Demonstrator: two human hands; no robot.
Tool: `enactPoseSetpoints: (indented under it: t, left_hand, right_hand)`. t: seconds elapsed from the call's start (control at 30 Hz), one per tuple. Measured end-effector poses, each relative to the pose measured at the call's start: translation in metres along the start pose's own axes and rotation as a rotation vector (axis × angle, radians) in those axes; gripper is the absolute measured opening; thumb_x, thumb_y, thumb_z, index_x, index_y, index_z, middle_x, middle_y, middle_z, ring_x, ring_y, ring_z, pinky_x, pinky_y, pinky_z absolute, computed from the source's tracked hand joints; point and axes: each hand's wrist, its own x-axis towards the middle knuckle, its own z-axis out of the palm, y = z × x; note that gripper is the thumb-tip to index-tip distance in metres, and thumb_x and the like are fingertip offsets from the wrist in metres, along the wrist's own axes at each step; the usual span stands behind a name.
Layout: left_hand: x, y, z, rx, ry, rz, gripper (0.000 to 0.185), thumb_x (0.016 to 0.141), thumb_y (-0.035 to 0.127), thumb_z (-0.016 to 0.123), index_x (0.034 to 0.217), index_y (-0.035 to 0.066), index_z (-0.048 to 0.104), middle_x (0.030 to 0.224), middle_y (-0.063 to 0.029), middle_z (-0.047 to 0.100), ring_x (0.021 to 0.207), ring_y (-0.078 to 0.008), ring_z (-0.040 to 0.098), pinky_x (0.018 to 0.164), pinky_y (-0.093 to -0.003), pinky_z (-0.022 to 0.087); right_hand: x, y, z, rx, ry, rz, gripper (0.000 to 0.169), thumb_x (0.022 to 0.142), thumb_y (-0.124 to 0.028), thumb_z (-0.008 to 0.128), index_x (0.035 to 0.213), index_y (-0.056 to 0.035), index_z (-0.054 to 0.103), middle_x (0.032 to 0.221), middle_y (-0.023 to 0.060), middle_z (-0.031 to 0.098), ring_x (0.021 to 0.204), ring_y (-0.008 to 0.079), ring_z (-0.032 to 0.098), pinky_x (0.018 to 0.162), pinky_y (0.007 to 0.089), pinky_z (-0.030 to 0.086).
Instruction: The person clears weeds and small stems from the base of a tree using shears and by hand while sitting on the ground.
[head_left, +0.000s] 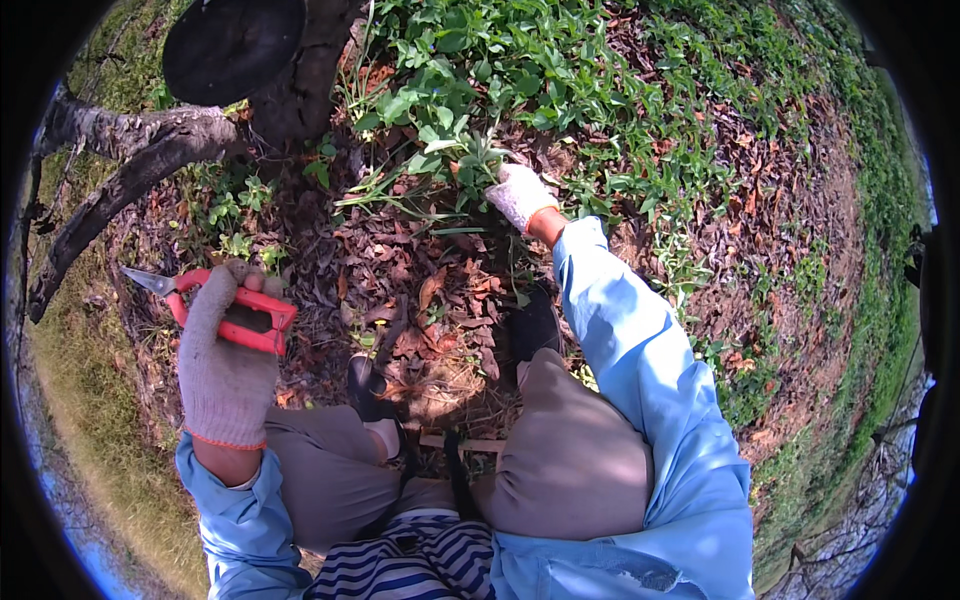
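Note:
My left hand (229, 352), in a pale knitted work glove, is closed around red-handled pruning shears (255, 319) at the left; the blade points up and left. My right hand (521, 196), in a matching glove with an orange cuff edge, reaches forward to the upper middle. Its fingers are closed on the stems of a leafy green weed (474, 161) at the edge of a patch of low green plants (547, 67). Long grass blades (382, 195) lie just left of that weed. My right fingertips are partly hidden by leaves.
A tree trunk (300, 90) stands at the upper left, with a bent branch (142, 150) reaching left and a dark round object (234, 49) in front of it. Dry brown leaves (427, 277) cover the soil between my dark shoes (534, 326). Grass lies farther out on both sides.

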Motion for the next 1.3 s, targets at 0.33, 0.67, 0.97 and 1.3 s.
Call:
enactPoseSetpoints:
  t: [0.33,0.67,0.97,1.3]
  left_hand:
    - [-0.003,0.000,0.001,0.000,0.015,-0.004,0.018,0.092,0.013,0.063,0.106,0.001,0.057,0.097,-0.0084,0.060,0.095,-0.0218,0.057,0.090,-0.0363,0.048]
    - [-0.005,0.001,0.000,-0.009,-0.054,-0.008,0.018,0.093,0.011,0.061,0.105,-0.001,0.055,0.096,-0.0085,0.058,0.093,-0.0211,0.055,0.090,-0.0356,0.047]
    - [-0.002,0.001,0.000,0.000,-0.033,-0.008,0.017,0.093,0.011,0.062,0.105,0.001,0.056,0.096,-0.0086,0.058,0.094,-0.0205,0.056,0.090,-0.0360,0.047]
    - [-0.001,-0.001,0.000,0.033,-0.040,-0.010,0.019,0.091,0.016,0.066,0.105,0.005,0.058,0.097,-0.0063,0.060,0.093,-0.0208,0.058,0.083,-0.0347,0.050]
  right_hand:
    - [-0.097,-0.103,0.059,-0.138,-0.752,-0.426,0.066,0.072,-0.047,0.075,0.121,-0.0062,0.057,0.122,0.0223,0.054,0.109,0.0391,0.058,0.088,0.0466,0.050]
    - [-0.028,-0.021,-0.002,-0.264,0.294,0.091,0.039,0.081,-0.029,0.069,0.112,-0.0083,0.058,0.111,0.0166,0.057,0.100,0.0346,0.061,0.082,0.0447,0.052]
    - [-0.005,0.011,0.006,-0.413,0.127,0.101,0.025,0.093,-0.018,0.046,0.106,-0.0089,0.064,0.109,0.0195,0.062,0.095,0.0369,0.065,0.081,0.0467,0.053]
    - [-0.029,0.019,0.029,-0.131,-0.019,-0.196,0.029,0.081,-0.016,0.058,0.107,-0.0100,0.069,0.104,0.0173,0.068,0.099,0.0365,0.063,0.087,0.0427,0.051]
